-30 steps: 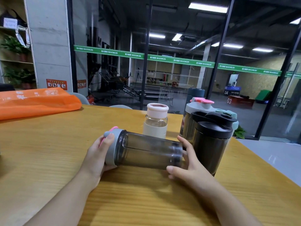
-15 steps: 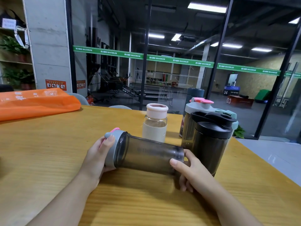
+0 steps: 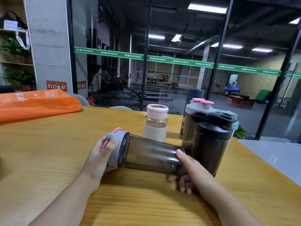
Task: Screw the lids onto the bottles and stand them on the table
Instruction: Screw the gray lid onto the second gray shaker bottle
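The shaker's (image 3: 149, 156) base is hidden inside the right hand (image 3: 189, 172). The left hand (image 3: 101, 156) covers part of its lid (image 3: 116, 149). Behind the black shaker (image 3: 211, 141), two bottles show only their tops. The orange bag (image 3: 35, 103) is cut off at the left edge.

I see a smoky bottle (image 3: 149, 155) held sideways over the table (image 3: 48, 160) — my left hand (image 3: 99, 159) grips its grey lid (image 3: 116, 149), my right hand (image 3: 187, 170) wraps its base. Behind stand a pink-capped bottle (image 3: 155, 123) and a black shaker (image 3: 211, 141) — upright.
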`<state>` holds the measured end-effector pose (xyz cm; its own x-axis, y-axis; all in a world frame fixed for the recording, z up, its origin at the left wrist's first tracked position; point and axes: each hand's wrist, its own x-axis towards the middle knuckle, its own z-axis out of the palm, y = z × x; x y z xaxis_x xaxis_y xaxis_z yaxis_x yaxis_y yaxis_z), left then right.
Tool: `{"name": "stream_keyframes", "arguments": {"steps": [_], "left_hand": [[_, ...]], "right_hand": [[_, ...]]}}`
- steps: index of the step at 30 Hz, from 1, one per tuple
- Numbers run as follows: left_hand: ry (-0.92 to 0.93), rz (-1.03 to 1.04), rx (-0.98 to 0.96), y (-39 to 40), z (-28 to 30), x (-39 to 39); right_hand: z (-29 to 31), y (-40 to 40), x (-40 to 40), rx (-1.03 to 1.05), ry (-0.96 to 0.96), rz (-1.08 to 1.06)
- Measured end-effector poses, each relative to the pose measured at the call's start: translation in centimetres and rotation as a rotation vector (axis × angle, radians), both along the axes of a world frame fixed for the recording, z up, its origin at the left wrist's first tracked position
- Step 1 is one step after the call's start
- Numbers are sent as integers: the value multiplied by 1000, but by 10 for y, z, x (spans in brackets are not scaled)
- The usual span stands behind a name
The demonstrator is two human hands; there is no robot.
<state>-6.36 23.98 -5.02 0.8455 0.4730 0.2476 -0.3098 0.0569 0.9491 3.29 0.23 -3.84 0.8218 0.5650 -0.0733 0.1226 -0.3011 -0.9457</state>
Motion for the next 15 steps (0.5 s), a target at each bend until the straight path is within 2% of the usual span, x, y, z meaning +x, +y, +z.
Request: {"name": "stream_keyframes", "arguments": {"steps": [4, 8, 15], "left_hand": [[6, 25, -30, 0, -1, 1], [6, 47, -64, 1, -1, 2], [17, 41, -93, 2, -1, 1]], "right_hand": [[-4, 0, 1, 169, -38, 34], [-6, -5, 2, 137, -280, 78], [-4, -3, 3, 146, -367, 36]]}}
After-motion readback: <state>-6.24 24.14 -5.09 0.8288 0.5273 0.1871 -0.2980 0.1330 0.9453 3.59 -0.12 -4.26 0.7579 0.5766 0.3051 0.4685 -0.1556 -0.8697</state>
